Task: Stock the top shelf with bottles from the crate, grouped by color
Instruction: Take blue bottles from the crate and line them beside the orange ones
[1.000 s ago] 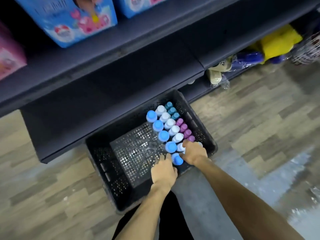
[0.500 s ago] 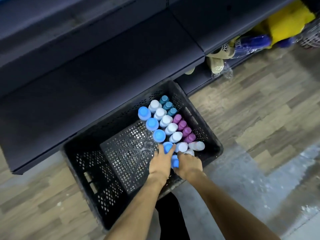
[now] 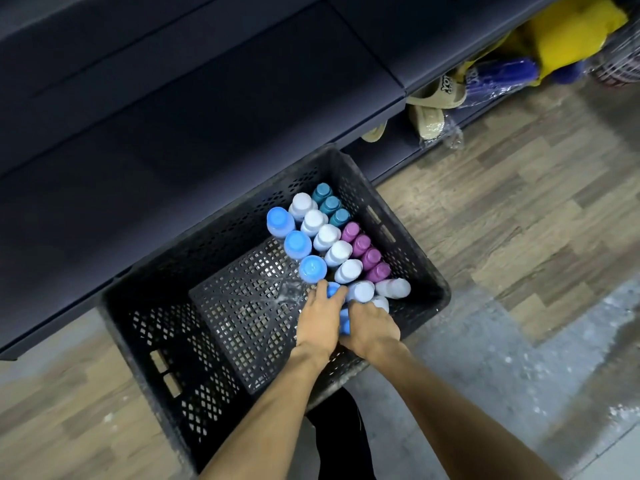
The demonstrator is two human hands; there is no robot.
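Two blue-capped bottles [image 3: 333, 291], one clasped in left hand [image 3: 320, 320], one in right hand [image 3: 372, 327], white-capped bottles [image 3: 341, 252] tight alongside inside the crate [image 3: 242, 323].

Nothing legible — slipper [image 3: 437, 95] print too blurred.

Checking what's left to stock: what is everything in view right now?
Blue-capped bottles: five, blue, crate's left row; two at the hands.
White-capped bottles: about eight, white, middle.
Purple-capped bottles: four, purple, right row.
Teal-capped bottles: three, teal, far corner.
Crate: one, black, on floor.
Shelves: several, dark, behind crate.
Slippers: some, beige, wrapped, lower shelf, right.
Left hand: grips a blue-capped bottle.
Right hand: curled beside another; grip hidden.
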